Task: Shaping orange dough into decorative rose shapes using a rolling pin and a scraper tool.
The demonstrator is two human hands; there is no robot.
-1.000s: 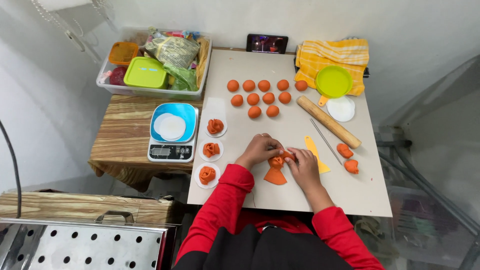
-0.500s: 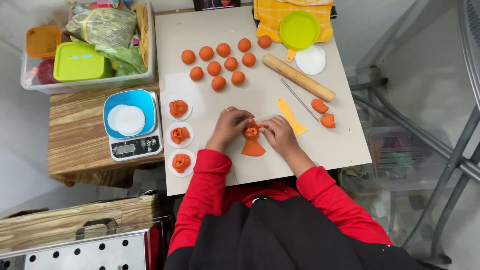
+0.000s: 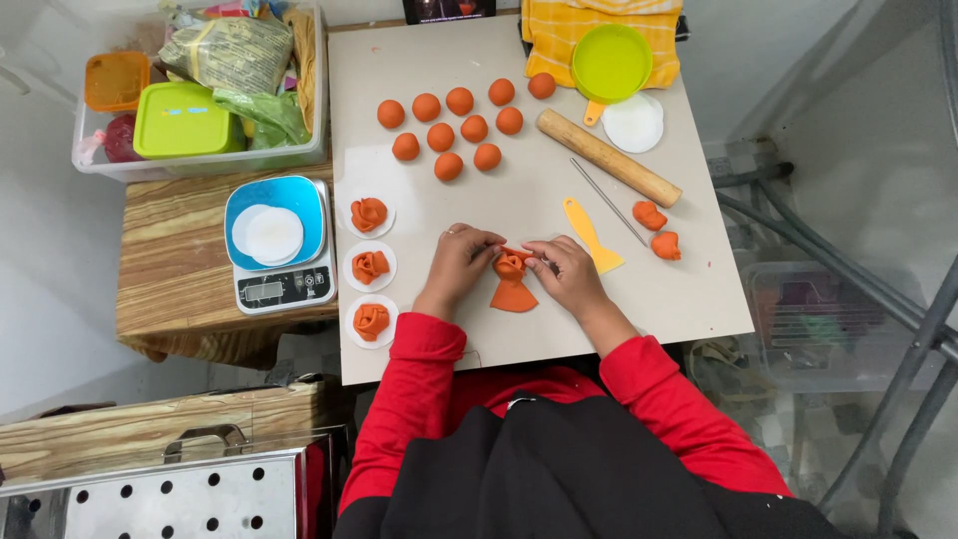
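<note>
My left hand and my right hand pinch the rolled top of a piece of orange dough from both sides on the beige work board. The dough fans out flat below my fingers. Three finished orange dough roses sit on white paper rounds in a column to the left. Several orange dough balls lie in rows farther up the board. A yellow scraper lies just right of my right hand.
A wooden rolling pin, a thin metal stick and two small dough scraps lie at right. A green lid rests on a yellow cloth. A blue kitchen scale and a plastic tub stand left.
The camera has shifted, so the board sits higher and further left in view. My hands stay on the dough piece, still rolling its top.
</note>
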